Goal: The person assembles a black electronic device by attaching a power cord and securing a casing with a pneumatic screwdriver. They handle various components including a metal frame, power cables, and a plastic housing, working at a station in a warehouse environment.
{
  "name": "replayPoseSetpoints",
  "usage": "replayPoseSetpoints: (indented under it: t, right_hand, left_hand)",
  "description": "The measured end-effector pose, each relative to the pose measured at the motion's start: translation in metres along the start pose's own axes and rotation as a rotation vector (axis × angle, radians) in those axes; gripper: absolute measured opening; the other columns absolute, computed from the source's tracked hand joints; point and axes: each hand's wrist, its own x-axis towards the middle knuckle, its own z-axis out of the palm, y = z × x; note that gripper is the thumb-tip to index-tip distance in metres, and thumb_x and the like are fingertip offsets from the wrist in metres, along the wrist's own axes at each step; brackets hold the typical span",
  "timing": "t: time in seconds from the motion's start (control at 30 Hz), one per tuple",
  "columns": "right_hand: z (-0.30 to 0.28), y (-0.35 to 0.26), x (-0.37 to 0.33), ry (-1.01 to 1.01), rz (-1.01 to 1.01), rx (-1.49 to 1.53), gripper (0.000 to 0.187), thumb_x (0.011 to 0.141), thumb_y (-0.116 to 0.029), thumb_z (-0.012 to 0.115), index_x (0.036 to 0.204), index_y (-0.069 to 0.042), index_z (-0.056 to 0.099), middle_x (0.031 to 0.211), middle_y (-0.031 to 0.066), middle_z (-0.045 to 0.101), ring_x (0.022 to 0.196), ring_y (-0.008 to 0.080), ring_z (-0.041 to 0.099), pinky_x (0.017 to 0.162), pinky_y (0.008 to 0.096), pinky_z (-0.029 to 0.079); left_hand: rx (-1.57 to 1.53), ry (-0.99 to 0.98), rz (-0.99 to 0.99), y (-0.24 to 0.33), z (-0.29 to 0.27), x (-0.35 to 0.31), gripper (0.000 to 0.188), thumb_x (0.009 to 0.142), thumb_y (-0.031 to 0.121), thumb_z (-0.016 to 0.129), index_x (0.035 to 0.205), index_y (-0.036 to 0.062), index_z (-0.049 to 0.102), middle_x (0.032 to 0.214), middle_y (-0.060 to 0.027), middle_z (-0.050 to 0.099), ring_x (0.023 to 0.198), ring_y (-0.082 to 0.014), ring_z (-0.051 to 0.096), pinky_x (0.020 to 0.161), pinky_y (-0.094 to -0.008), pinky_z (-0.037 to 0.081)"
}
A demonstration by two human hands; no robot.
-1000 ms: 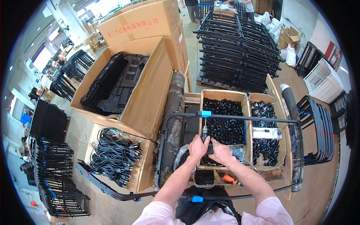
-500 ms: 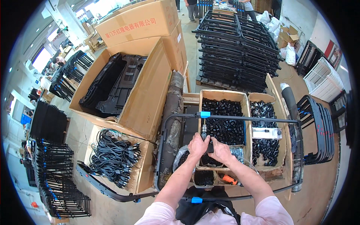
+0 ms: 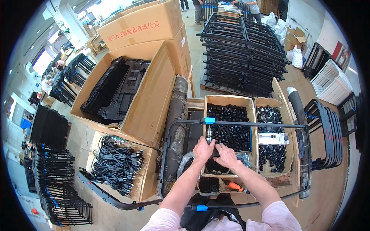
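Both hands are closed round a dark power drill, its metal chuck (image 3: 209, 133) pointing away from me. My left hand (image 3: 203, 149) wraps its left side, and my right hand (image 3: 227, 155) grips it from the right. The drill's tip meets a blue clip (image 3: 209, 121) on the far bar of a black tubular frame (image 3: 266, 124). That frame lies across the bench in front of me, its near bar carrying another blue clip (image 3: 201, 208) close to my body. The fingers hide most of the drill's body.
Beyond the drill stand a cardboard bin of black caps (image 3: 231, 113) and a bin of small black parts (image 3: 272, 156). An orange-handled tool (image 3: 234, 186) lies nearer. Coiled black cables (image 3: 115, 165) fill a box at left, beside a large carton (image 3: 150, 104). Stacked frames (image 3: 243, 57) rise behind.
The view has shifted slightly. Both hands stay on the drill, and its tip remains at the far blue clip.
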Motion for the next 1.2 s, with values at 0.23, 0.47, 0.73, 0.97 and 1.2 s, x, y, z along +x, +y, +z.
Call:
replayPoseSetpoints:
  t: [0.23,0.47,0.73,0.97,1.2]
  right_hand:
    - [-0.003,-0.016,-0.005,0.016,-0.026,0.033,0.061,0.081,-0.021,0.085,0.132,0.000,0.060,0.140,0.0180,0.057,0.128,0.0391,0.062,0.103,0.0487,0.056]
    - [-0.001,-0.021,-0.012,0.010,-0.027,0.027,0.062,0.081,-0.021,0.085,0.134,0.000,0.059,0.141,0.0180,0.057,0.127,0.0396,0.063,0.103,0.0487,0.056]
    - [0.002,-0.024,-0.020,-0.009,-0.009,0.006,0.062,0.081,-0.022,0.084,0.134,-0.001,0.060,0.142,0.0175,0.058,0.125,0.0399,0.064,0.104,0.0487,0.056]
    - [0.002,-0.035,-0.041,0.020,-0.020,-0.012,0.066,0.078,-0.021,0.084,0.136,-0.002,0.059,0.140,0.0184,0.058,0.124,0.0400,0.064,0.104,0.0488,0.055]
    - [-0.022,-0.100,-0.142,0.100,-0.107,-0.026,0.074,0.076,-0.022,0.087,0.141,-0.004,0.059,0.143,0.0183,0.057,0.127,0.0401,0.063,0.102,0.0484,0.057]
  left_hand:
    - [0.020,-0.021,0.002,-0.007,-0.003,-0.001,0.065,0.094,0.058,0.071,0.117,-0.0023,0.062,0.114,-0.0295,0.074,0.106,-0.0478,0.074,0.093,-0.0551,0.058]
    - [0.028,-0.054,0.001,-0.011,-0.004,-0.004,0.068,0.094,0.060,0.071,0.118,-0.0030,0.062,0.115,-0.0291,0.075,0.108,-0.0464,0.074,0.094,-0.0545,0.059]
    - [-0.023,-0.047,0.023,-0.019,-0.001,-0.013,0.068,0.094,0.059,0.070,0.118,-0.0037,0.062,0.116,-0.0300,0.074,0.108,-0.0476,0.073,0.094,-0.0552,0.058]
    - [-0.061,-0.029,0.015,-0.029,0.000,-0.036,0.067,0.095,0.058,0.071,0.116,-0.0044,0.063,0.115,-0.0307,0.074,0.109,-0.0477,0.073,0.096,-0.0559,0.057]
    - [-0.448,-0.025,-0.047,-0.041,-0.028,-0.153,0.064,0.098,0.058,0.070,0.114,-0.0032,0.064,0.105,-0.0265,0.074,0.100,-0.0413,0.074,0.089,-0.0486,0.057]
